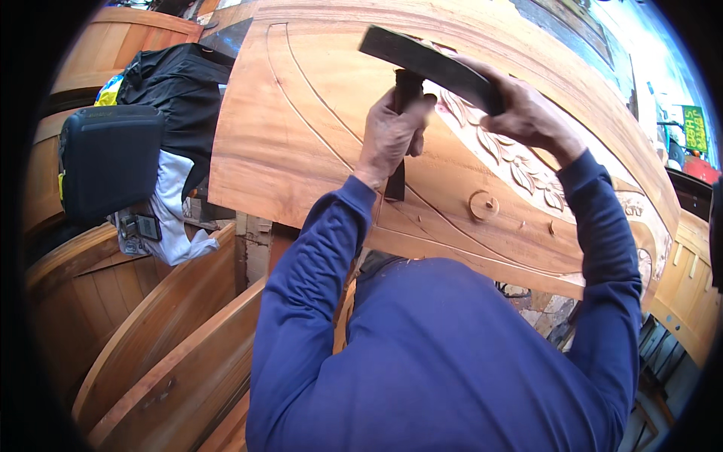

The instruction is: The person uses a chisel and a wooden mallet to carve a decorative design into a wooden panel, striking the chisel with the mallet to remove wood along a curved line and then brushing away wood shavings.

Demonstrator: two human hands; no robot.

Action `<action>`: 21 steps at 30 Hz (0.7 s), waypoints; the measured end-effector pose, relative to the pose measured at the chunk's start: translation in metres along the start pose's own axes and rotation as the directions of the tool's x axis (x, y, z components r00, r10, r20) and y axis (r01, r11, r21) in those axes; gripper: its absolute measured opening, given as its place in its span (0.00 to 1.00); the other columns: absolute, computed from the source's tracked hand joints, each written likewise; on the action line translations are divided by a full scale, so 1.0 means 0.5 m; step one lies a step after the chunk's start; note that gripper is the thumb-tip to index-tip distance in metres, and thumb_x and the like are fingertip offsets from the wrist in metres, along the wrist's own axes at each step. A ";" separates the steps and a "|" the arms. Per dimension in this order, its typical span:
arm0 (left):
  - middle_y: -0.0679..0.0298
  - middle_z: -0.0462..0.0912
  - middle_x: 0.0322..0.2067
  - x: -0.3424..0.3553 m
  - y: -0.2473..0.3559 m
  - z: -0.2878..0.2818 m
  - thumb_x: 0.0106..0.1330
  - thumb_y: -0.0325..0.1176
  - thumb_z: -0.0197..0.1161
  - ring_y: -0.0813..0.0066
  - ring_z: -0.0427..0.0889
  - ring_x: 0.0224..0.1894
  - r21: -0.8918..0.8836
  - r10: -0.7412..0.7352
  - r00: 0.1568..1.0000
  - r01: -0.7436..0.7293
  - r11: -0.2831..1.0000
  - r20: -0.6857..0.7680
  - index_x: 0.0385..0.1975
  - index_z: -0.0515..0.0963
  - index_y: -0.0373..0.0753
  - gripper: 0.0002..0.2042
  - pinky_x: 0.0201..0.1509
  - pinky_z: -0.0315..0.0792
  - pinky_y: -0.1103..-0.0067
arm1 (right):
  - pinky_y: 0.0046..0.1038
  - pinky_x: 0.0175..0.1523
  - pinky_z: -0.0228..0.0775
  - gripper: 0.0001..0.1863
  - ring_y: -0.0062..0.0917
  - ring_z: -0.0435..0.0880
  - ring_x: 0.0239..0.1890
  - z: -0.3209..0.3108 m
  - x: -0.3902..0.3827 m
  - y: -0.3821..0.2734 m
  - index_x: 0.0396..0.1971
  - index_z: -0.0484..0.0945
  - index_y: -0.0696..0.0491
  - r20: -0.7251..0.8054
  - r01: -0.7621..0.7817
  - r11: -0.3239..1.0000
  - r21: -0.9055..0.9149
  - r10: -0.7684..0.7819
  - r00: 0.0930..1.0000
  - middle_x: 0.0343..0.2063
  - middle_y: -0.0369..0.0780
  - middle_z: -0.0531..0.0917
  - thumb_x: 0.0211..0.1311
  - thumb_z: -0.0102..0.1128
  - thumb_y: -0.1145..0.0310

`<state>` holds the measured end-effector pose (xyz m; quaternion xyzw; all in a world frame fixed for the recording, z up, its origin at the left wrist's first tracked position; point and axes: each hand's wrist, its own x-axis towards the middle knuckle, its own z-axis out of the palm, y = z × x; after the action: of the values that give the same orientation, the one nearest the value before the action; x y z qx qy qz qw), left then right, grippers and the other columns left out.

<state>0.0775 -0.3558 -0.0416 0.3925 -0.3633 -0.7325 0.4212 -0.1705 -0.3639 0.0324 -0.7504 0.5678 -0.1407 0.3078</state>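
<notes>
My left hand [392, 135] is wrapped round the dark handle of a chisel [396, 181]. Its flat blade points down to the wooden panel [286, 166], with the tip near a carved curved line. A long, dark, flat-sided block [422, 60] is gripped at one end by my right hand [531, 113]. The block's free end slants up and left over the top of the chisel handle; whether they touch I cannot tell. Beside my right hand, leaf shapes [520, 169] stand in relief on the panel. A round raised boss [483, 205] lies nearer to me.
A black case [111, 162], a dark cloth [177, 90] and a white cloth [175, 184] sit left of the panel. Curved wooden boards [177, 331] stand at the lower left. Another slatted wooden piece [685, 279] is at the right.
</notes>
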 end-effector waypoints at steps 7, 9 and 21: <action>0.74 0.72 0.18 0.013 0.004 0.027 0.70 0.44 0.74 0.87 0.68 0.13 0.003 -0.008 0.999 0.008 1.000 0.038 0.41 0.79 0.40 0.15 0.15 0.62 0.85 | 0.24 0.56 0.80 0.27 0.23 0.87 0.46 -0.087 0.018 0.186 0.58 0.83 0.57 -0.340 0.024 0.873 0.486 0.164 0.926 0.46 0.44 0.89 0.62 0.76 0.60; 0.73 0.73 0.19 0.009 -0.002 0.006 0.71 0.45 0.73 0.85 0.70 0.13 0.015 -0.017 0.999 0.016 1.000 0.033 0.41 0.78 0.42 0.15 0.15 0.63 0.85 | 0.32 0.56 0.80 0.35 0.31 0.88 0.48 -0.026 0.019 0.086 0.69 0.72 0.48 -0.260 0.039 0.920 0.389 0.069 0.963 0.47 0.45 0.88 0.59 0.71 0.71; 0.74 0.72 0.18 0.013 -0.016 0.000 0.71 0.46 0.73 0.86 0.69 0.13 0.028 -0.029 0.999 0.027 0.999 0.041 0.44 0.78 0.39 0.17 0.16 0.62 0.84 | 0.34 0.59 0.78 0.44 0.35 0.86 0.53 0.012 0.061 0.072 0.74 0.68 0.48 -0.297 -0.095 0.913 0.396 0.225 0.928 0.51 0.45 0.87 0.53 0.74 0.72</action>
<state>0.0727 -0.3587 -0.0502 0.3881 -0.3764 -0.7412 0.3978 -0.1850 -0.3964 0.0013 -0.5927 0.6348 -0.3466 0.3545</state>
